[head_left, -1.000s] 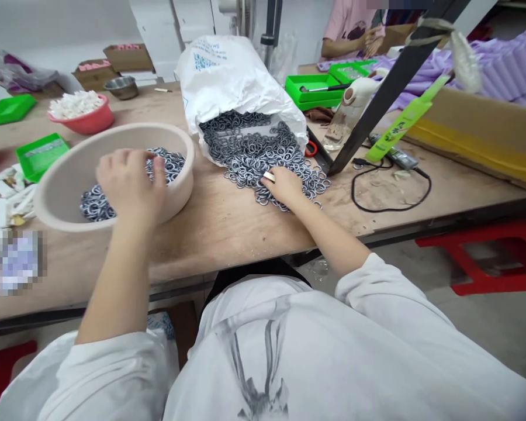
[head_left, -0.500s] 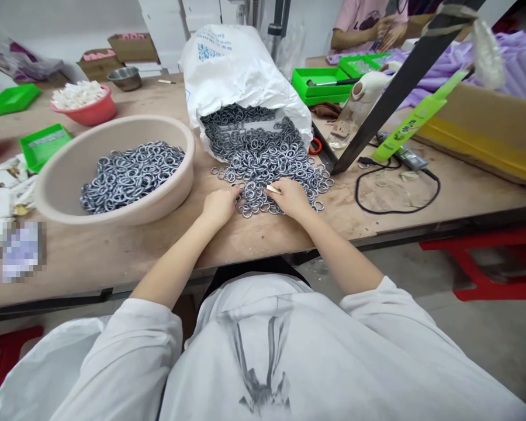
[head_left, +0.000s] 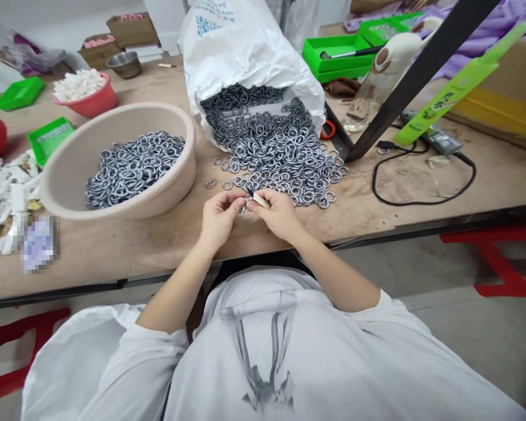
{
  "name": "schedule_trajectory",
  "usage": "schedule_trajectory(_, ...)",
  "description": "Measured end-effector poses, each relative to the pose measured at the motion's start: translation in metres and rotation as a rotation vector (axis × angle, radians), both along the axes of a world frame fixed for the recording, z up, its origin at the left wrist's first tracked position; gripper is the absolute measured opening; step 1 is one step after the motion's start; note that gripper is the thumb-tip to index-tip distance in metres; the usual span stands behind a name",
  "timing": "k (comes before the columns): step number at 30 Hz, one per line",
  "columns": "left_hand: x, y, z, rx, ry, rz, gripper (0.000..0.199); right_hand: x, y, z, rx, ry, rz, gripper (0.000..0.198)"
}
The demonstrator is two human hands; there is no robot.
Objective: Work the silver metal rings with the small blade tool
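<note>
My left hand (head_left: 219, 217) is pinched closed on a small grey ring (head_left: 244, 210), mostly covered by the fingertips. Close against it, my right hand (head_left: 277, 215) grips a short tool with a pale handle (head_left: 262, 201) and a dark tip; its exact kind cannot be made out. The two hands meet just above the table's near side. Right behind them spreads a pile of shiny grey rings (head_left: 284, 161), spilling from the mouth of a white sack (head_left: 241, 55). A wide beige basin (head_left: 186, 152) at the left holds many similar rings.
A dark metal post (head_left: 394, 93) slants up on the right, with a black cable (head_left: 374, 184) and a clear bottle (head_left: 360, 111) near it. Green trays (head_left: 333, 52) stand behind. White pieces (head_left: 15, 193) lie at the far left beside a red bowl (head_left: 100, 99).
Both hands have drawn back from the pile's front edge and come together, the left now with a ring in its fingers. The camera view has shifted slightly.
</note>
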State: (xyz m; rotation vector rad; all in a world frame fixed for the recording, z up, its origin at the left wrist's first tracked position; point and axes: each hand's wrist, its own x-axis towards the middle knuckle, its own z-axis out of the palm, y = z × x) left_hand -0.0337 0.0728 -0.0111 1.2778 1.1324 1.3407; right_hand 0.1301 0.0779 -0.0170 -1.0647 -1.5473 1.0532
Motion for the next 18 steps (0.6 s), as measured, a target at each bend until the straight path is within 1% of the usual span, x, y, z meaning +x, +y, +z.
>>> schedule_trajectory(2, 0.008, -0.013, 0.001, -0.060, -0.166, 0.029, 0.034, -0.007, -0.007, -0.002, -0.033, 0.138, -0.003, 0.024)
schedule_trajectory(4, 0.014, -0.024, 0.002, -0.157, -0.280, 0.018, 0.038, -0.013, -0.014, -0.003, -0.057, 0.217, -0.011, 0.025)
schedule_trajectory(7, 0.018, -0.037, 0.004, -0.256, -0.379, -0.012, 0.040, -0.018, -0.024, -0.005, -0.040, 0.196, -0.026, 0.029)
schedule_trajectory(10, 0.016, -0.046, 0.007, -0.264, -0.392, -0.029, 0.041, -0.015, -0.032, -0.001, 0.017, 0.160, -0.032, 0.037)
schedule_trajectory(12, 0.013, -0.051, 0.011, -0.263, -0.373, -0.074, 0.042, -0.009, -0.035, 0.007, 0.041, 0.185, 0.036, 0.043)
schedule_trajectory(14, 0.009, -0.055, 0.015, -0.260, -0.368, -0.121, 0.042, 0.000, -0.037, 0.015, 0.072, 0.164, 0.164, 0.047)
schedule_trajectory(16, 0.007, -0.059, 0.018, -0.269, -0.374, -0.145, 0.042, 0.007, -0.039, 0.023, 0.132, 0.049, 0.275, 0.049)
schedule_trajectory(18, 0.006, -0.061, 0.020, -0.293, -0.382, -0.160, 0.042, 0.011, -0.041, 0.028, 0.202, -0.075, 0.321, 0.049)
